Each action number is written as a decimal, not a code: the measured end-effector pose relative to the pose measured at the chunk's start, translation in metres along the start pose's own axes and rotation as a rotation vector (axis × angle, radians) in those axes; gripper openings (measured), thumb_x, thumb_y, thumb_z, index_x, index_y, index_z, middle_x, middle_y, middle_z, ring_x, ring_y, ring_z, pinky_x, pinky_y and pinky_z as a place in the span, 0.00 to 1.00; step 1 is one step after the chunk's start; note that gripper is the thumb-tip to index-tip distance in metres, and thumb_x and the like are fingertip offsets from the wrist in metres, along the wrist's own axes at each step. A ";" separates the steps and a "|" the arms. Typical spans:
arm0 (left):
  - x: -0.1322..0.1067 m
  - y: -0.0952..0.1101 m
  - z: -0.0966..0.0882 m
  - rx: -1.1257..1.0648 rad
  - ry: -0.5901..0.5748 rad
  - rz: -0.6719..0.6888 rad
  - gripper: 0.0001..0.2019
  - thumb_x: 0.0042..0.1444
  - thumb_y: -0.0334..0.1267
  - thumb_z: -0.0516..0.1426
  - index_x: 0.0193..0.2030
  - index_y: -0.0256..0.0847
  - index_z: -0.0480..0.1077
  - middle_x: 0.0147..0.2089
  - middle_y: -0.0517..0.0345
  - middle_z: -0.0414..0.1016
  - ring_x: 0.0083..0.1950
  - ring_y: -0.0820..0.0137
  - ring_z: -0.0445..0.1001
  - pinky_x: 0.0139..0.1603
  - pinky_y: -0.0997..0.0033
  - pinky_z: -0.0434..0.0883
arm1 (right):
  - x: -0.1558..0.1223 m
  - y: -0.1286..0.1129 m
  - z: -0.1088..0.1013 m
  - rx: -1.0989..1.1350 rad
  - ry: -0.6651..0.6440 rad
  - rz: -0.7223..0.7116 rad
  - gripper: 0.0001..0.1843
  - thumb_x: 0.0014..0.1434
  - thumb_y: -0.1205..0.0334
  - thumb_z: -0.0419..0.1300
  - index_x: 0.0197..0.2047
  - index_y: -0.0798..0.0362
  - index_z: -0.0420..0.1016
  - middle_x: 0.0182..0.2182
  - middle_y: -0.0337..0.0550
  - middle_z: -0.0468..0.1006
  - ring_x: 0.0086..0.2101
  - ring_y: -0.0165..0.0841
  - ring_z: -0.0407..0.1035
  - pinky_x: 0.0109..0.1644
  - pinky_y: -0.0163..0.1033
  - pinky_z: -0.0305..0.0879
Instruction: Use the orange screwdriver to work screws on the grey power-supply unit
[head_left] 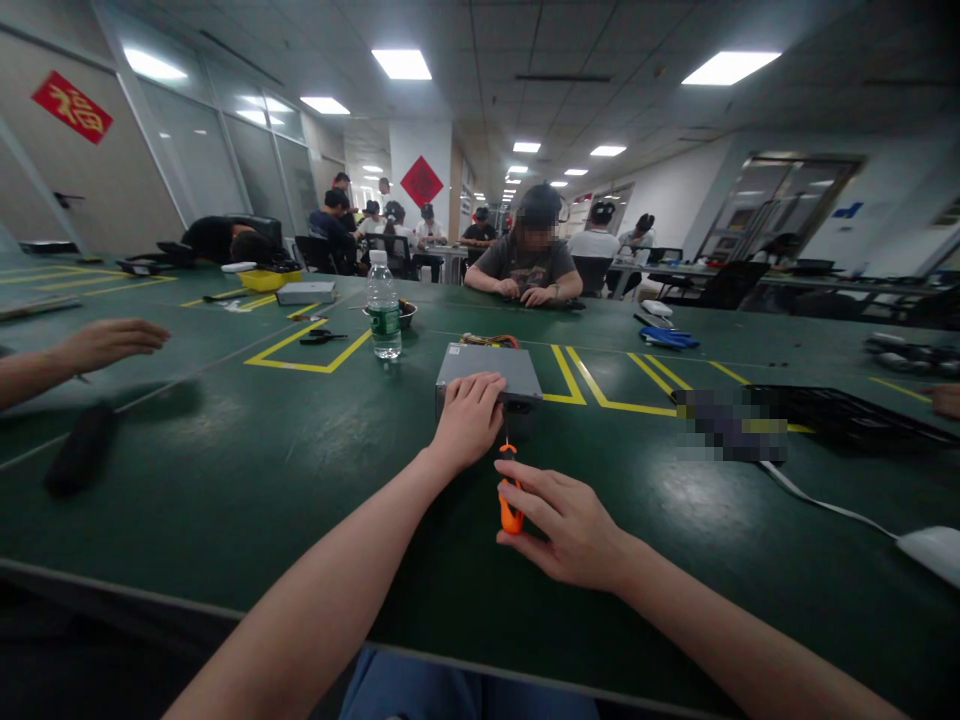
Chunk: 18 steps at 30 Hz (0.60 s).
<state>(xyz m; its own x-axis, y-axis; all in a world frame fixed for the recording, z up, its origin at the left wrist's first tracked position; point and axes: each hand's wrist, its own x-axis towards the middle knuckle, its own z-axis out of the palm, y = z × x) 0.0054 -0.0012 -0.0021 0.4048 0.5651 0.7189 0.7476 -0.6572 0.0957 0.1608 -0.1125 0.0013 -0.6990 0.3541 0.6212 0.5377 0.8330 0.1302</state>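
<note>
A grey metal box (501, 366) lies on the green table (247, 470) straight ahead of me, with coloured wires at its far edge. My left hand (466, 418) rests on the box's near left corner, fingers curled over its top. My right hand (564, 524) grips an orange-handled screwdriver (510, 502); the thin shaft points up at the near side of the box.
A water bottle (384, 312) stands left of the box inside yellow floor-tape lines. A co-worker's hand (105, 342) reaches in from the left. Another person (525, 262) sits opposite. A black tray (840, 412) and a white device with cable (930, 548) lie right.
</note>
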 end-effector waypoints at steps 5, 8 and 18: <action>0.000 0.000 0.000 0.002 0.003 -0.006 0.15 0.58 0.34 0.49 0.53 0.41 0.62 0.57 0.55 0.66 0.58 0.65 0.61 0.57 0.61 0.56 | -0.002 0.001 0.000 0.091 -0.010 0.067 0.19 0.59 0.55 0.54 0.50 0.57 0.59 0.50 0.60 0.70 0.46 0.39 0.70 0.44 0.42 0.70; 0.000 0.001 -0.001 -0.001 0.005 -0.003 0.15 0.59 0.35 0.48 0.53 0.41 0.62 0.57 0.54 0.66 0.58 0.65 0.61 0.57 0.61 0.56 | 0.000 0.000 -0.004 0.069 -0.103 0.045 0.22 0.62 0.55 0.50 0.56 0.58 0.57 0.52 0.59 0.67 0.50 0.40 0.67 0.47 0.43 0.69; 0.001 0.001 0.000 -0.007 0.004 -0.018 0.14 0.59 0.34 0.48 0.52 0.42 0.63 0.56 0.55 0.67 0.57 0.65 0.61 0.56 0.61 0.56 | -0.001 0.003 0.001 0.073 0.032 0.071 0.20 0.58 0.54 0.56 0.49 0.56 0.59 0.48 0.59 0.71 0.45 0.39 0.70 0.43 0.43 0.70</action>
<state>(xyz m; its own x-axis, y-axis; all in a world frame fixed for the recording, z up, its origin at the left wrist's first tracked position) 0.0065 -0.0015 -0.0013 0.3890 0.5749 0.7198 0.7510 -0.6505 0.1137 0.1630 -0.1103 0.0004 -0.6445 0.4008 0.6512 0.5487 0.8355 0.0288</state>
